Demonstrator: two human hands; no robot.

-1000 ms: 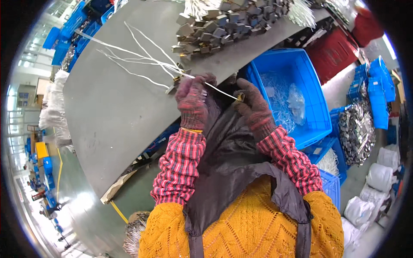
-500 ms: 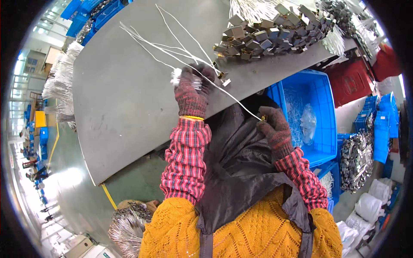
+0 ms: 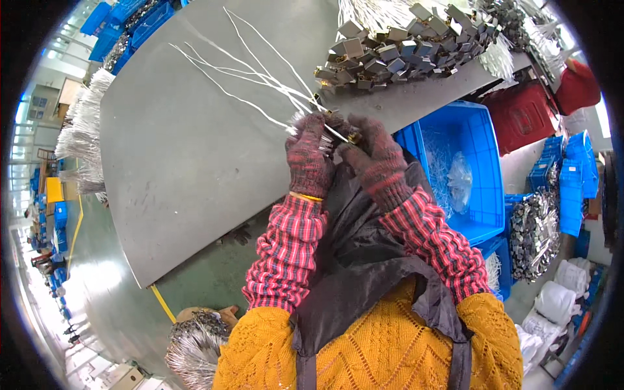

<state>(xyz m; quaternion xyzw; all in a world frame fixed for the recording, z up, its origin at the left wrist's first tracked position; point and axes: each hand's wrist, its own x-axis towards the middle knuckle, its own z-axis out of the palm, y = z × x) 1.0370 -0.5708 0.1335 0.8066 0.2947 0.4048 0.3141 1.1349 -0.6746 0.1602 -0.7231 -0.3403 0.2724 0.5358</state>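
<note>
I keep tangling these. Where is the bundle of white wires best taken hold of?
Probably at the gathered end, where the left hand already pinches the white wires, coming from the table's near edge. The far ends fan out loose, so a grip there would catch only a few strands.

Grey metal worktop, bare over most of its face. Along its far edge a long heap of small grey metal blocks. White wires fan across the surface, left of the heap.
</note>
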